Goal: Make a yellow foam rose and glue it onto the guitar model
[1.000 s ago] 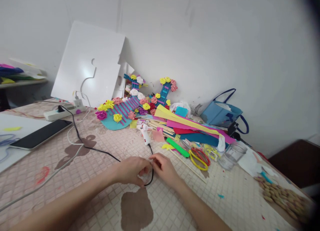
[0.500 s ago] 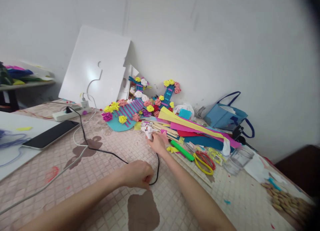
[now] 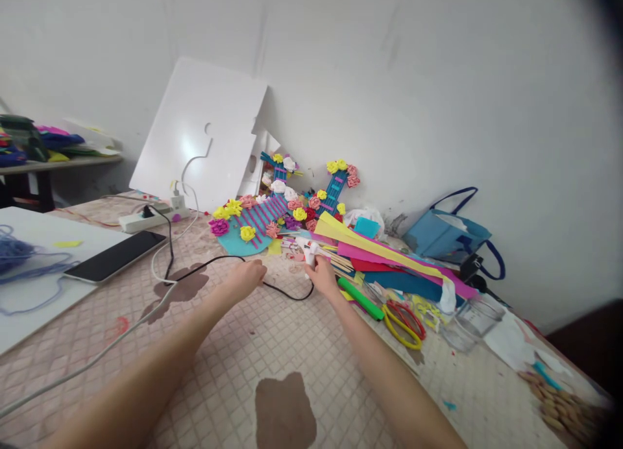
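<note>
My right hand [image 3: 323,277] is closed round the handle of a white glue gun [image 3: 308,248], whose body lies just past my fingers. From its handle a black cord [image 3: 287,294] curves left across the table to my left hand [image 3: 248,277], which is closed on it. Beyond my left hand, the cord runs on towards a white power strip [image 3: 146,219]. Behind both hands stands a craft piece with a turquoise base [image 3: 248,246], purple strips and paper flowers in yellow, pink and white. A green glue stick or marker-like tube [image 3: 361,299] lies beside my right wrist.
Scissors with yellow and red handles [image 3: 403,326], a clear jar [image 3: 471,322] and coloured paper [image 3: 389,251] lie to the right. A blue bag [image 3: 445,235] leans by the wall. At left are a black-screened phone or tablet [image 3: 115,257], a white cable [image 3: 104,351] and a white board [image 3: 29,306].
My left hand has moved forward and away from me, taking the black cord with it. The glue gun in my right hand sits slightly further right in view; the camera has turned a little left.
</note>
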{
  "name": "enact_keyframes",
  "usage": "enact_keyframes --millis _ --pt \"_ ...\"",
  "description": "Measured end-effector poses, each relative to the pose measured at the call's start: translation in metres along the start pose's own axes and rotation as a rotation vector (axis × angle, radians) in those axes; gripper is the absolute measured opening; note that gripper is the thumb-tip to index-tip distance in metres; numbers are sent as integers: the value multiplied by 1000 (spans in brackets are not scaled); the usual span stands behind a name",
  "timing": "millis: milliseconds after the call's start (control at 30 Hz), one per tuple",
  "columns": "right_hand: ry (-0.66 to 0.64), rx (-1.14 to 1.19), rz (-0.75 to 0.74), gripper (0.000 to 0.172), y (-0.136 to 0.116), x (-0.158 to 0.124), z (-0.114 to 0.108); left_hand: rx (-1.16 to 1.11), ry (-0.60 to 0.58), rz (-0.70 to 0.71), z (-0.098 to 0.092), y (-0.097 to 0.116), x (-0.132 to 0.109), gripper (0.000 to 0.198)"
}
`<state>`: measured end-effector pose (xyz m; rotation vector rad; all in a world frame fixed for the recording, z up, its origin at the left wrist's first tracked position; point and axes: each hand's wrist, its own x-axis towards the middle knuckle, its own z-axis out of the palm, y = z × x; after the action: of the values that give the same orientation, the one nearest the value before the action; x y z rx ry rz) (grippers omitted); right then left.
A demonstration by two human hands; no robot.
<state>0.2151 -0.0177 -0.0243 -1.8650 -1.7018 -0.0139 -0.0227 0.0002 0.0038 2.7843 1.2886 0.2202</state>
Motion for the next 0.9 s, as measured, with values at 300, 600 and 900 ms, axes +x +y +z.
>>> enact_keyframes --millis 300,600,900 --pt "-84 -33 -46 21 -10 -4 11 -21 140 -97 12 -19 9 14" --pt "-87 -7 -74 32 -4 -6 11 -92 211 -37 8 -3 1 41" --pt "-42 27 -129 28 8 -2 -6 -165 294 40 8 9 2 20"
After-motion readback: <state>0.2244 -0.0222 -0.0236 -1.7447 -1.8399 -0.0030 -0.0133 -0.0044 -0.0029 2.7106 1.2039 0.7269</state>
